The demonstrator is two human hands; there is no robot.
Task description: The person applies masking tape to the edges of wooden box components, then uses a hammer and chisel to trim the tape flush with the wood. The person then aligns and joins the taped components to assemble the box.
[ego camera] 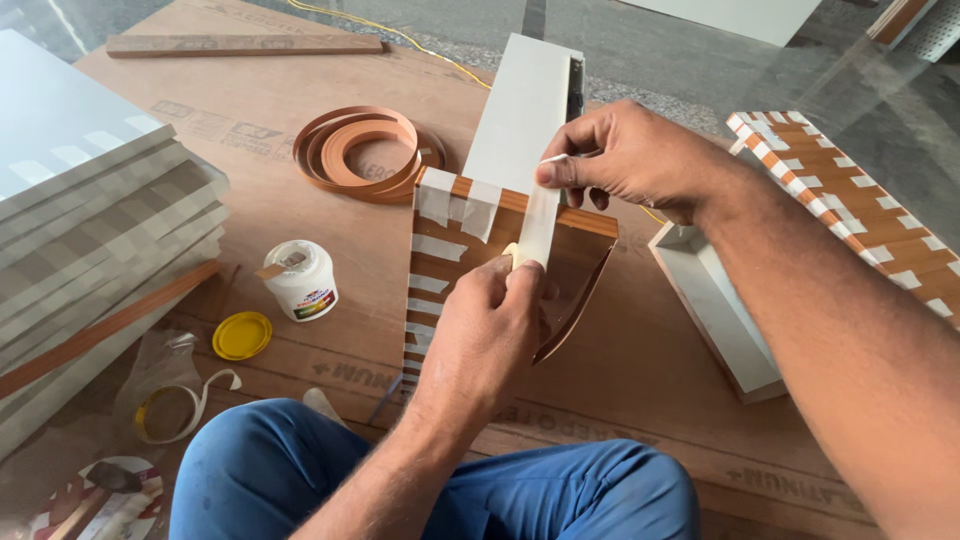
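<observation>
A white panel [520, 110] stands on edge between my knees, with brown wood-look edge strip [580, 222] along its top and side held by several pieces of masking tape. My left hand [490, 325] pinches the lower end of a strip of masking tape [540, 225] against the panel's face. Over the top edge my right hand [625, 155] holds the tape's upper end, pulled taut. A loose length of brown strip [575, 305] curls away below the corner.
A coil of brown edge strip [365, 150] lies on the plywood sheet [250, 110]. An open white glue jar [300, 280] and its yellow lid [242, 335] sit left. Stacked white panels [90, 230] stand far left, a taped panel [850, 215] and a white box piece [715, 310] right.
</observation>
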